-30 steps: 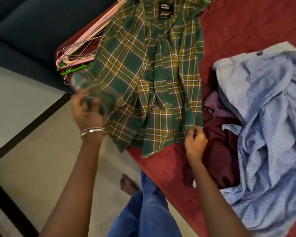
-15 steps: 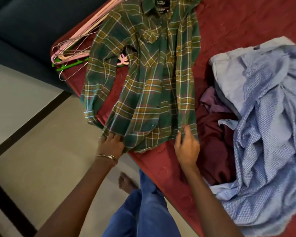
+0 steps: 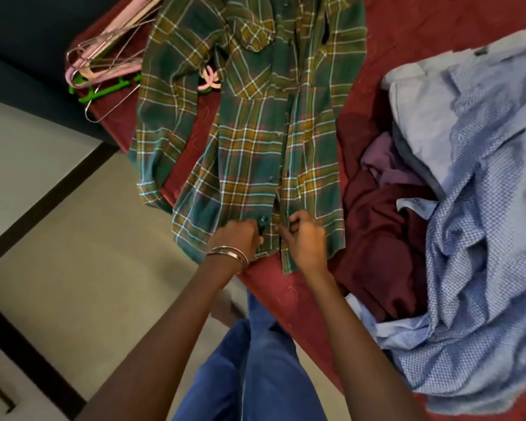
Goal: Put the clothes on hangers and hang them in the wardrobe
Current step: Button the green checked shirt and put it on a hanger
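**Both hands at the hem of the plaid shirt**

The green-and-mustard plaid flannel shirt lies spread front-up on the bed's dark red sheet, collar end away from me and hem towards me, one sleeve trailing off the left side towards the bed's edge. My left hand sits at the bottom of the button placket, fingers curled onto the cloth just beside a dark button. My right hand is right next to it on the other front panel, thumb and fingers pinching the placket edge. The two hands are nearly touching, both over the shirt's lower hem.

A metal bangle rings my left wrist. Up by the shirt's far left shoulder lies a bundle of pink, green and bare wire hangers, some partly under the sleeve. To the right of the shirt is a heap of clothes: a maroon garment, a mauve piece, and a crumpled pale blue checked shirt. My blue jeans show below, over a beige tiled floor.
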